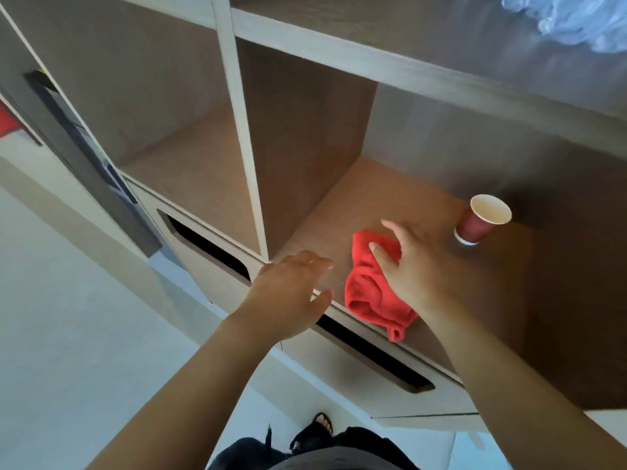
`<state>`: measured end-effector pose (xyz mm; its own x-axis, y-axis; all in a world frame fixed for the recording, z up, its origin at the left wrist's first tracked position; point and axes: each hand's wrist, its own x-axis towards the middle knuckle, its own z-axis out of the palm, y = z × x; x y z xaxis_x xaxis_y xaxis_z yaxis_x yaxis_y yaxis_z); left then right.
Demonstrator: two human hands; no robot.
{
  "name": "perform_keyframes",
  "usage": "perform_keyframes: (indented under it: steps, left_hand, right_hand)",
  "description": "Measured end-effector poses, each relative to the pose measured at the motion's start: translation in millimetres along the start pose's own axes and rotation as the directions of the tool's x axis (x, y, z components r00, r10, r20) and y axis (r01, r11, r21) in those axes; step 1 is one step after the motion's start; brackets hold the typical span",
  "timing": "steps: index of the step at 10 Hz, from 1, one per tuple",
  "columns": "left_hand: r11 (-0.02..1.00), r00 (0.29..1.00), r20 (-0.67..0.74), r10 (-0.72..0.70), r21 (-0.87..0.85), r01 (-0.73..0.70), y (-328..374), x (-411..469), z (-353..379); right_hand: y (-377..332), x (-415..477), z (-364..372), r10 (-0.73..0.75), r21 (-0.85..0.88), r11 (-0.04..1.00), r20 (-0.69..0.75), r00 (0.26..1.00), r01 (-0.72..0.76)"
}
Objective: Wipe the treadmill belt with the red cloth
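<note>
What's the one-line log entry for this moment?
phase: fetching cloth | right hand: resting on red cloth on shelf | left hand: open, holds nothing | wiping: not started

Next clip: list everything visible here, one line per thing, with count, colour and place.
red cloth: one, red, crumpled on the shelf near its front edge
paper cup: one, red outside, pale inside, on the same shelf, right of the cloth
shelf unit: one, brown with pale edges, open compartments
drawers: two, pale with dark slot handles, below the shelf
clear plastic: one bundle, bluish, top right compartment
dark panel: one, black-grey, left of the unit
floor: pale
sandalled foot: one, black sandal, bottom centre
left hand: fingers relaxed, empty, left of the cloth
right hand: fingers spread, over the cloth, seemingly touching it
</note>
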<state>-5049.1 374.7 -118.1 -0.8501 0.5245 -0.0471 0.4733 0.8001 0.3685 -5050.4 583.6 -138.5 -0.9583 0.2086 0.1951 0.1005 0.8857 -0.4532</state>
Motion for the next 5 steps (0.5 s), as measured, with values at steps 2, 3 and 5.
perform_keyframes:
  steps: [2, 3, 5]
  left_hand:
    - [0.999, 0.995, 0.084, 0.048, 0.006, -0.049, -13.0, 22.7, -1.5]
    - [0.994, 0.989, 0.104, 0.107, -0.005, -0.107, -19.0, 30.2, -10.2]
    - [0.958, 0.951, 0.121, 0.285, -0.012, -0.285, -34.5, 14.0, -30.9]
  right_hand:
    - [0.2, 3.0, 17.8, 0.043, 0.004, 0.999, -0.027, 0.999, -0.043]
    - [-7.0, -4.0, 17.8, 0.085, -0.023, 0.996, -0.051, 0.995, -0.086]
    - [-45.1, -40.2, 10.3, 0.210, -0.036, 0.975, -0.180, 0.961, -0.220]
